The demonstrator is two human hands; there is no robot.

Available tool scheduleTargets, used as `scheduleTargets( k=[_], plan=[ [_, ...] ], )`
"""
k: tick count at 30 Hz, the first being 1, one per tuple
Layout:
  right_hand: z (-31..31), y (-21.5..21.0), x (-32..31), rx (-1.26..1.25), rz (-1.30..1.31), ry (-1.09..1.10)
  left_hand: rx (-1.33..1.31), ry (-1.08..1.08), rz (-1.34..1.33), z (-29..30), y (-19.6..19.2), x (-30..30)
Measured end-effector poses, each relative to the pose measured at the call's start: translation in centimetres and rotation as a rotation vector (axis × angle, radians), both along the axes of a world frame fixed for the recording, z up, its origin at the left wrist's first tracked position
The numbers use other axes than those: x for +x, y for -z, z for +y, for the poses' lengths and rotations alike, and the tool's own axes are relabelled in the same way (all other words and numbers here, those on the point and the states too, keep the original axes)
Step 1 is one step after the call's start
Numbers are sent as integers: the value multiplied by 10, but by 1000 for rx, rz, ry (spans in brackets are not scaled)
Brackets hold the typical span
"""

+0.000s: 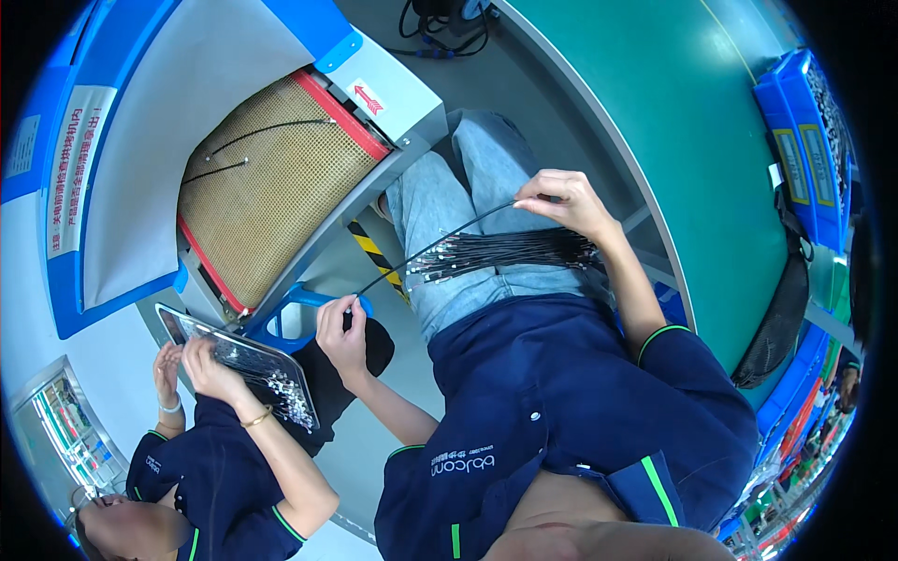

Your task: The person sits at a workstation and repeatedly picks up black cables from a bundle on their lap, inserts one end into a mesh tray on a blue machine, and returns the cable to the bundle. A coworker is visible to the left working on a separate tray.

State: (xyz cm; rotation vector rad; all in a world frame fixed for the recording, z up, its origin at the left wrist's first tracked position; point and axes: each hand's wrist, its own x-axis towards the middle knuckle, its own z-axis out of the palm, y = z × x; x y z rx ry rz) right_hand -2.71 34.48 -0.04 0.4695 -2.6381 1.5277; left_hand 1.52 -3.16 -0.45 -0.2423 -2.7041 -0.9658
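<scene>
A thin black cable [440, 241] is stretched on a slant between my two hands, above my lap. My left hand [343, 337] pinches its lower left end, and my right hand [569, 202] grips the upper right end. Beneath the cable, a bundle of similar black cables [510, 252] with small metal connectors lies across my thighs, close below my right hand. On the mesh conveyor belt [309, 178] of the machine at upper left lie two more loose cables [271, 131].
At lower left a co-worker [224, 458] holds a tray [301, 397] of cables with silvery ends. A green table [692, 168] curves along the right, with a blue bin [795, 150] at its far edge. A blue stool [290, 313] stands between the machine and me.
</scene>
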Motion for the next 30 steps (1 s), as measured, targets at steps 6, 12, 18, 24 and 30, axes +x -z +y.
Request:
scheduleTargets(
  k=[6, 12, 18, 24, 30],
  plan=[
    [6, -4, 0, 48, -11, -122, 4, 1, 0, -2, -1, 3],
    [7, -4, -1, 60, 57, -169, 4, -2, 3, -5, 0, 3],
    [10, -6, 0, 127, 94, -169, -2, 11, -3, -3, -2, 2],
    [5, -5, -6, 134, 135, -105, -18, 8, -15, -4, -10, -11],
    [-7, -3, -20, 145, 181, 57, -34, 81, 32, -11, -8, -74]
  ],
)
